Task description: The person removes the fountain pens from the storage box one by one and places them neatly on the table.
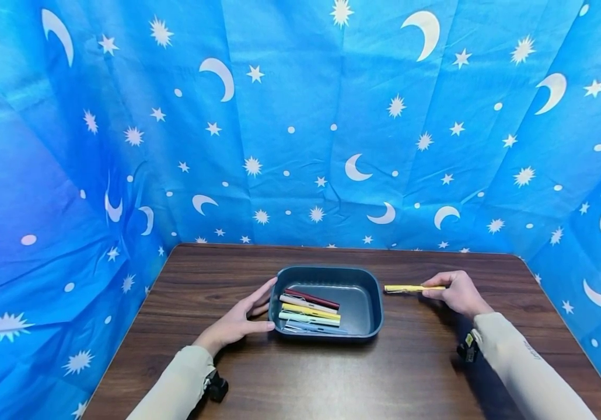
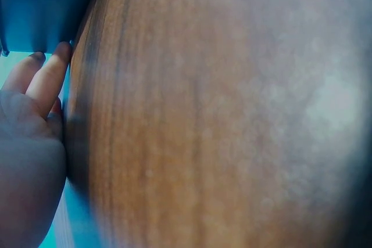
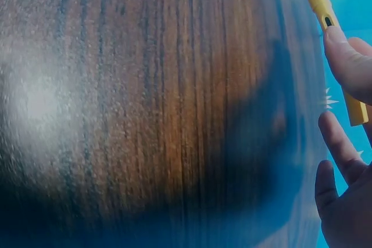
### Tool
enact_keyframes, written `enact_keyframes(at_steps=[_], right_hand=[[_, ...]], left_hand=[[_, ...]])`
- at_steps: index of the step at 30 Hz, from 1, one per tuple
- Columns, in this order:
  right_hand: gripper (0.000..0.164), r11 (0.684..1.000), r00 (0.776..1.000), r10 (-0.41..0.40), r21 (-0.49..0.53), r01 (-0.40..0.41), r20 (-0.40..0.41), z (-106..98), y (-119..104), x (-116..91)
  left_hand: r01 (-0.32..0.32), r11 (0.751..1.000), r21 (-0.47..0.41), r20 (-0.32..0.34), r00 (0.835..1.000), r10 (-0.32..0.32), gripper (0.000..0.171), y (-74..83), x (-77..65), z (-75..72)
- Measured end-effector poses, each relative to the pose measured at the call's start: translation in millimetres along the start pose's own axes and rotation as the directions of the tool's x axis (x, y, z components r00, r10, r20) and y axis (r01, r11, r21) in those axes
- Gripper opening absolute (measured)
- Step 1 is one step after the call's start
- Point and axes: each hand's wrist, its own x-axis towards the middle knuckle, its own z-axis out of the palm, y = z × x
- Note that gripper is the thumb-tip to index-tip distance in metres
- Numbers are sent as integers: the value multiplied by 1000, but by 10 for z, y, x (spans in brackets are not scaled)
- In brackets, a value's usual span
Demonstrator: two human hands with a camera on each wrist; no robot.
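A dark blue-grey rectangular tray [image 1: 362, 334] stands on the table with several clip pens lying side by side in its left half: a dark red pen [image 1: 321, 300], a pale pink one, a yellow one, a mint one and a blue pen [image 1: 313, 328]. My left hand [image 1: 240, 321] rests against the tray's left wall, fingers extended and thumb by the near corner; the left wrist view shows fingertips touching the wall. Right of the tray, my right hand [image 1: 460, 293] pinches a yellow pen [image 1: 402, 289] between thumb and fingers, its clip end towards the tray. The other fingers are apart from the pen [image 3: 318, 1].
The dark wooden table [image 1: 321, 379] carries the tray near its middle. A blue cloth [image 1: 300, 146] with white moons and stars hangs behind the table's far edge and along both sides. Small black cameras sit at both wrists.
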Motion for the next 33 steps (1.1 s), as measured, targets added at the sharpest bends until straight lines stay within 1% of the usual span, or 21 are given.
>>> enact_keyframes(at_steps=[4, 6, 9, 13, 16, 19, 26, 33], right_hand=[[12, 1000, 1000, 0, 7, 1, -5, 36, 36, 21], [13, 1000, 1000, -7, -3, 7, -3, 45, 48, 31], [12, 1000, 1000, 6, -19, -6, -11, 62, 57, 39], [9, 996, 999, -22, -91, 20, -27, 84, 51, 44], [7, 985, 998, -57, -167, 51, -32, 96, 41, 41], [7, 976, 997, -64, -209, 54, -41, 111, 38, 39], [7, 971, 996, -72, -233, 57, -59, 144, 68, 65], [7, 970, 995, -62, -240, 42, -75, 161, 65, 75]], left_hand=[[-3, 1000, 5, -1, 1000, 3, 92, -10, 2, -1], [-1, 1000, 6, -3, 1000, 1, 92, -14, 5, -4], [0, 1000, 8, -4, 1000, 0, 92, -28, 10, -7], [-1, 1000, 15, -7, 1000, 2, 91, -39, 11, -8], [-1, 1000, 18, -9, 1000, 2, 91, -32, 11, -5], [-3, 1000, 18, -8, 1000, 3, 91, -24, 11, -4], [-6, 1000, 22, -10, 1000, 7, 91, -31, 18, -7], [2, 1000, 17, -7, 1000, -1, 91, -36, 16, -5]])
